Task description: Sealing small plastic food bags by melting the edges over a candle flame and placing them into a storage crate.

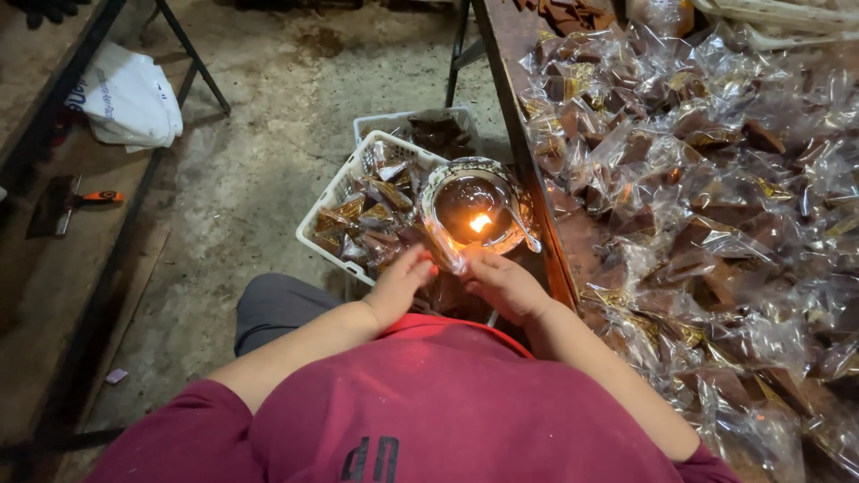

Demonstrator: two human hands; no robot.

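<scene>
Both hands meet over a small clear packet (445, 257), pinching it between them just in front of a flame (480, 223). The left hand (400, 282) has its fingers (419, 266) curled narrow, the tips closed on the packet's left edge. The right hand (503, 284) mirrors it, its fingers (472, 262) bent and closed on the packet's right side. The packet's upper end reaches past the fingertips toward the flame; whether it touches the fire cannot be told.

The flame burns inside a round bowl (436, 182) with a patterned rim, filled with dark liquid, just beyond the fingertips. A spoon (523, 229) leans on the bowl's rim, off the right fingers' far side.

To the left of the left fingers, and slightly beyond them, stands a white basket (333, 190) holding packets with brown and gold contents. A second white basket (374, 122) sits farther out behind the bowl, with dark pieces in it.

To the right of the right hand runs the edge of a table (523, 143), its top heaped with many clear packets (707, 197) of brown pieces, spreading well away from the fingers toward the right.

Below the hands are the person's maroon sleeves (447, 411) and a grey knee (273, 309). Far off to the left, well apart from the hands, a white bag (130, 98) lies on the concrete floor (259, 179), and a tool with an orange handle (98, 197) rests on a low board.
</scene>
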